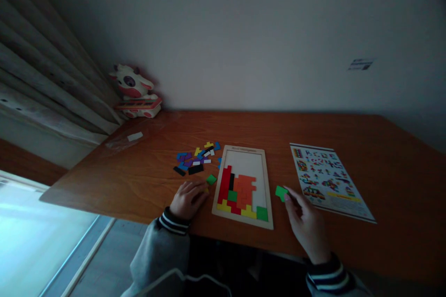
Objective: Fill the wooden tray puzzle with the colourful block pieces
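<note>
My right hand (306, 222) pinches a green puzzle piece (280, 192) between thumb and fingers, just above the table to the right of the board. Resting on the table left of the board, my left hand (188, 198) has its fingers curled together. A bit of a yellow puzzle piece (206, 190) shows at those fingertips, mostly covered. Just beyond them lies a loose green puzzle piece (211, 179). The wooden puzzle board (270, 204) lies between both hands, its lower part filled with red, orange, black, yellow and green pieces; its upper part shows bare white base.
Several loose blue, purple, black, white and yellow pieces (195, 169) lie behind my left hand. A printed pattern sheet (327, 181) is on the right. Clear plastic wrapping (118, 145) and a cow toy (137, 90) are at the back left, near a curtain (45, 69).
</note>
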Tool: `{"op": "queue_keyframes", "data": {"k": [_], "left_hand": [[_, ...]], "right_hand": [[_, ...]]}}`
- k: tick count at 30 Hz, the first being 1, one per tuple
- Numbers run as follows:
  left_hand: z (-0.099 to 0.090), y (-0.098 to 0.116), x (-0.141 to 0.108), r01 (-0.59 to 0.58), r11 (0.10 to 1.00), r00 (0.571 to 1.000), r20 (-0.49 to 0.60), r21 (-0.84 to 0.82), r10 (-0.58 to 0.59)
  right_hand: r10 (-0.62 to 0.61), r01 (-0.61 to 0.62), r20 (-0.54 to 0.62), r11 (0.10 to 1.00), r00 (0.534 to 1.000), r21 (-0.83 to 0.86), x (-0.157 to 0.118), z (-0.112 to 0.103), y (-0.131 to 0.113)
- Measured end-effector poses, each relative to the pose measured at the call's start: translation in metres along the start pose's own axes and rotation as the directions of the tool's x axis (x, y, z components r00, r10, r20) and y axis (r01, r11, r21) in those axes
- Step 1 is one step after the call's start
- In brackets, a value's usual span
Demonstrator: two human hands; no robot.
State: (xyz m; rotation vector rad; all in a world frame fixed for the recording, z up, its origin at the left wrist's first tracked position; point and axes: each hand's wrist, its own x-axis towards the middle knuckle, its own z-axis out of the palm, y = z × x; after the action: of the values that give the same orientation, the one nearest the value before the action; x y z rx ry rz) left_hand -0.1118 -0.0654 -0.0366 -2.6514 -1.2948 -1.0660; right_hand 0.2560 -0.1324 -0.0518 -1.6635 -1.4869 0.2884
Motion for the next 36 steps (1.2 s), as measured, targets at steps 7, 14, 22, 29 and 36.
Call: {"op": "queue_keyframes", "data": {"k": [7, 14, 22, 29, 36], "left_hand": [[-0.001, -0.003, -0.001, 0.056, 0.998, 0.998, -0.013, 0.026, -0.056], [0.002, 0.018, 0.006, 0.075, 0.983, 0.994, -0.07, -0.165, -0.087], [0.03, 0.07, 0.026, 0.057, 0.929, 0.994, -0.068, -0.366, -0.087], [0.051, 0.097, 0.037, -0.192, 0.918, 0.981, -0.096, -0.347, 0.169], [0.052, 0.104, 0.038, -0.104, 0.929, 0.992, -0.101, -0.356, 0.073]], "right_hand": [[-0.072, 0.067, -0.019, 0.977, 0.997, -0.203, -0.003, 0.008, 0.002], [-0.105, 0.087, -0.092, 0.978, 0.99, -0.188, 0.0, 0.007, -0.006], [-0.259, 0.258, -0.059, 0.966, 0.964, -0.018, -0.006, 0.003, -0.031], [-0.421, 0.407, 0.149, 0.906, 0.895, 0.115, -0.026, 0.016, -0.056], [-0.26, 0.235, 0.073, 0.94, 0.963, 0.248, -0.018, 0.012, -0.061]]}}
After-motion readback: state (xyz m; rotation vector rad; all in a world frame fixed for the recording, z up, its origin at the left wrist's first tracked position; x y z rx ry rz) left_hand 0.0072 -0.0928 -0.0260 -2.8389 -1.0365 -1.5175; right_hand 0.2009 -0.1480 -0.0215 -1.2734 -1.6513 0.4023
